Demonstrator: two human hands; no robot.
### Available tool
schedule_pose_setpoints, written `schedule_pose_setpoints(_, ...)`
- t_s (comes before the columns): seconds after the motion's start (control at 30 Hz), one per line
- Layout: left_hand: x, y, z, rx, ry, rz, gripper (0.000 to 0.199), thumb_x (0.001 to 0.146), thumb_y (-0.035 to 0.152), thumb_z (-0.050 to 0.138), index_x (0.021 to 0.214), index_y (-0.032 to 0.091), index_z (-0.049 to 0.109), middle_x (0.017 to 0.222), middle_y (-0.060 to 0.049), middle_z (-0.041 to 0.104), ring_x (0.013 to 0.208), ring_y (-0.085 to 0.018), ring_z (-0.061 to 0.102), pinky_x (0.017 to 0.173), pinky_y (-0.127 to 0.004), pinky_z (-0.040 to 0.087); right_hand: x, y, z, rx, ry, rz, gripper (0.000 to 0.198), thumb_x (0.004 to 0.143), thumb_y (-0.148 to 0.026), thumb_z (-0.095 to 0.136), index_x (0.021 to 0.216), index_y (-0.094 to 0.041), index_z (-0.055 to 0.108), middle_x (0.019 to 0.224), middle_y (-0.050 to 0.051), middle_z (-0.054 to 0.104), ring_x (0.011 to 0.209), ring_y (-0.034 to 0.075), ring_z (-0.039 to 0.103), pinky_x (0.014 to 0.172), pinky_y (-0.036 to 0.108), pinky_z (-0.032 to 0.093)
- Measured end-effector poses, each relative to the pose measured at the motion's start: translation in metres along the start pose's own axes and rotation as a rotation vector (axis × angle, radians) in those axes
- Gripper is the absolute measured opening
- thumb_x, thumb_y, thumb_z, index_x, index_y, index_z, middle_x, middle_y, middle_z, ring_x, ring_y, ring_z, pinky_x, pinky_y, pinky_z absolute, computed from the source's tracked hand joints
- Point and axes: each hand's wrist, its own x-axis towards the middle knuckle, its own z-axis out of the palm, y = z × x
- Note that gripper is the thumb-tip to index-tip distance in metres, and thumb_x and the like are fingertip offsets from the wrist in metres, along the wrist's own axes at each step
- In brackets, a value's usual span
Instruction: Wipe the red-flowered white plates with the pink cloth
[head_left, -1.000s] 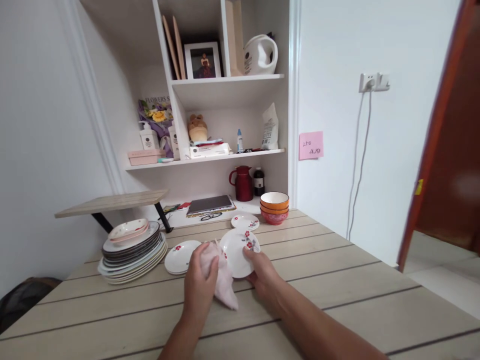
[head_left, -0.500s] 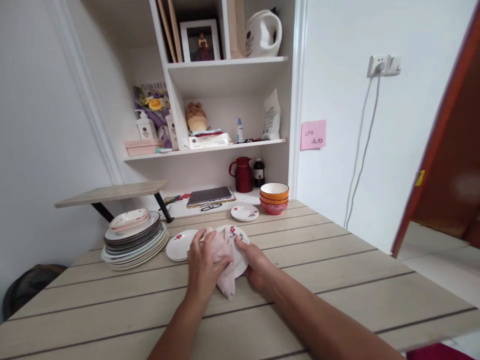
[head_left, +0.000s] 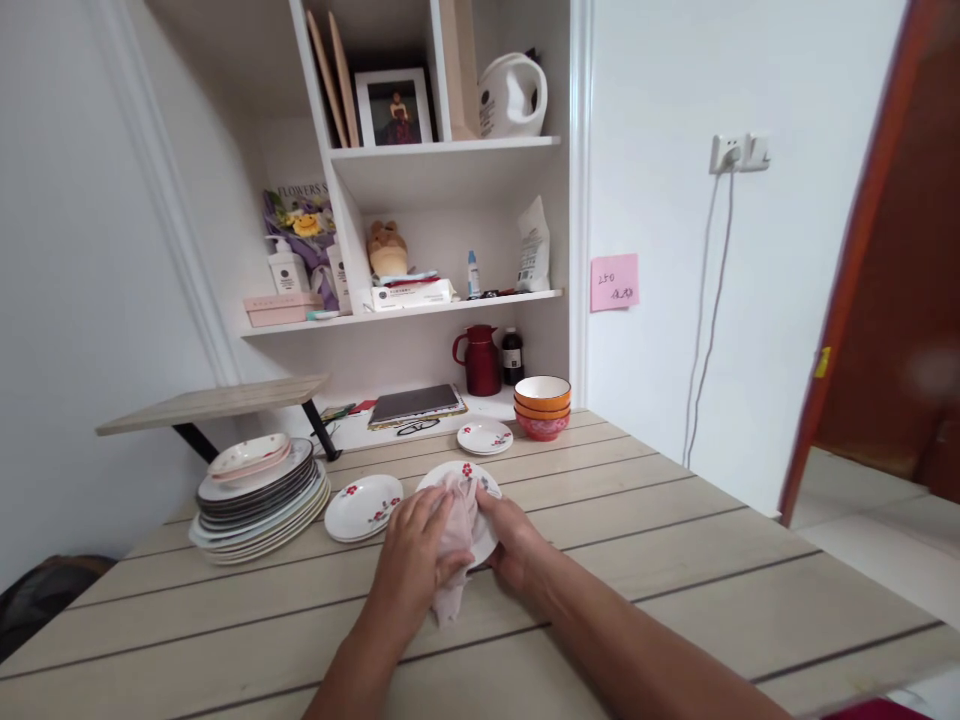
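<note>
A white plate with red flowers (head_left: 442, 473) is tilted up over the table, gripped at its right edge by my right hand (head_left: 514, 540), thumb on top and fingers beneath. My left hand (head_left: 416, 545) is closed on a pale pink cloth (head_left: 459, 520) and presses it against the plate's face. The cloth's lower end hangs past the plate's rim. Just left of my hands lie stacked small plates (head_left: 358, 500) with the same flower pattern. Farther back sits another low pile of smaller flowered plates (head_left: 480, 435).
At the left rises a tall stack of plates (head_left: 259, 525) topped by pinkish dishes, beside a raised wooden stand (head_left: 217, 402). Stacked bowls (head_left: 541, 412) stand at the back right, near a dark red jug (head_left: 480, 365). A laptop (head_left: 416, 402) and glasses (head_left: 418, 428) lie behind.
My left hand has slid the cloth rightward over the plate, uncovering more of the plate stack at left. The right hand keeps its hold. The whole view has shifted slightly.
</note>
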Motion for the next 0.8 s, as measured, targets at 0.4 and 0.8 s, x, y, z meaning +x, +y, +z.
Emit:
schedule_pose_setpoints(0.4, 0.005, 0.018, -0.016, 0.234, 0.17, -0.181, 0.027, 0.089, 0.018, 0.057, 0.113, 0.024, 0.067, 0.125, -0.005, 0.067, 0.116, -0.027, 0.058, 0.101, -0.051, 0.036, -0.014, 0.012, 0.012, -0.002, -0.182, -0.162, 0.045, 0.083, -0.049, 0.067, 0.111, -0.014, 0.066, 0.089, 0.01, 0.076, 0.071, 0.018, 0.069, 0.066, 0.027, 0.053)
schedule_pose_setpoints(0.8, 0.003, 0.026, -0.002, 0.227, 0.212, 0.024, 0.027, 0.089, 0.014, 0.053, 0.11, 0.021, 0.067, 0.121, -0.004, 0.068, 0.11, -0.023, 0.059, 0.097, -0.043, 0.041, -0.01, 0.005, 0.011, -0.019, -0.06, -0.046, 0.042, 0.086, -0.054, 0.06, 0.103, -0.015, 0.066, 0.077, 0.006, 0.074, 0.058, 0.015, 0.065, 0.053, 0.025, 0.049)
